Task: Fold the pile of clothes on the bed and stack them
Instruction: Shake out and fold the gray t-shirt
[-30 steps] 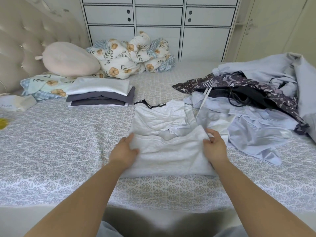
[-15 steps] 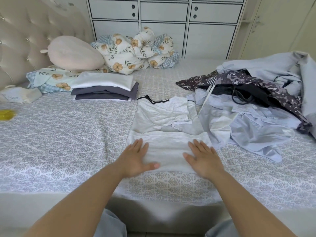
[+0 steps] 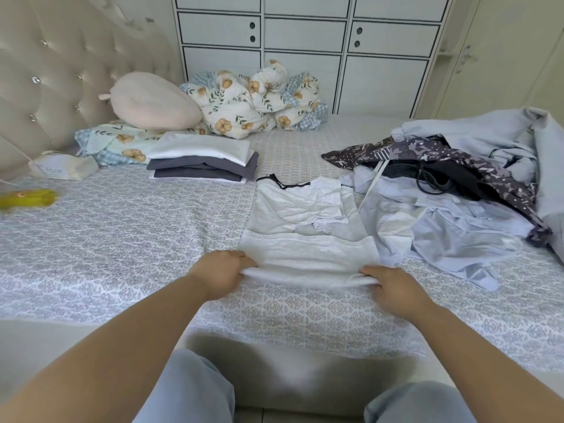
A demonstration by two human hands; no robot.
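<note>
- The left hand (image 3: pixel 221 271) and right hand (image 3: pixel 393 288) each pinched a near corner of the white top (image 3: pixel 305 236), lifting its near edge off the bed (image 3: pixel 122 227).
- The folded stack (image 3: pixel 204 161) sat at 11 o'clock from the top.
- The unfolded pile (image 3: pixel 457 190) lay at 2 o'clock.

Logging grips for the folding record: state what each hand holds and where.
Both hands, left hand and right hand, grip the white garment along its near folded edge, at opposite corners.
</note>
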